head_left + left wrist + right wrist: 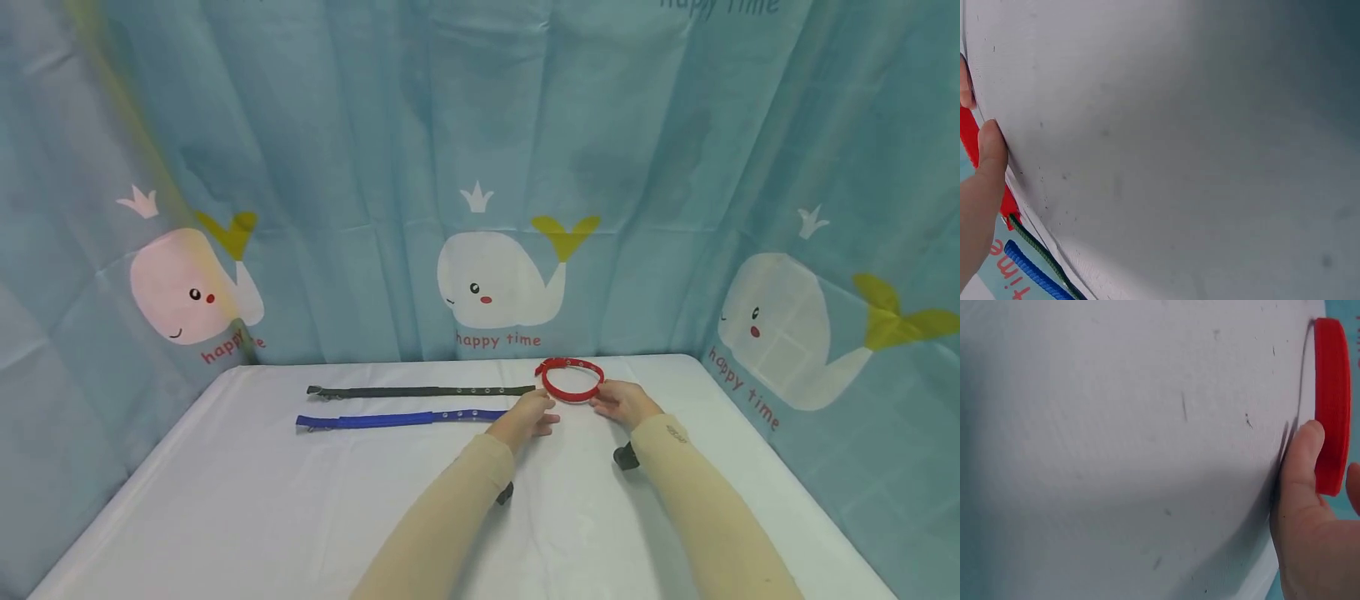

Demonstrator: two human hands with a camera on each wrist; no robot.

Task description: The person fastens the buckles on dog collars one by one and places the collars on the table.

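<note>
A red collar (570, 379), buckled into a ring, lies flat near the far edge of the white table (300, 517). My right hand (622, 402) is at the ring's near right side. In the right wrist view its thumb (1300, 456) and another fingertip sit on either side of the red collar (1332, 406), pinching it. My left hand (528, 417) is at the ring's near left side with its fingers fairly straight. In the left wrist view the thumb (991, 150) touches the red collar (969, 134).
A black strap (420, 390) and a blue strap (397, 419) lie stretched out side by side, left of the ring. The blue strap's right end runs under my left hand. A blue whale-print curtain (495, 283) walls in the table's back and sides.
</note>
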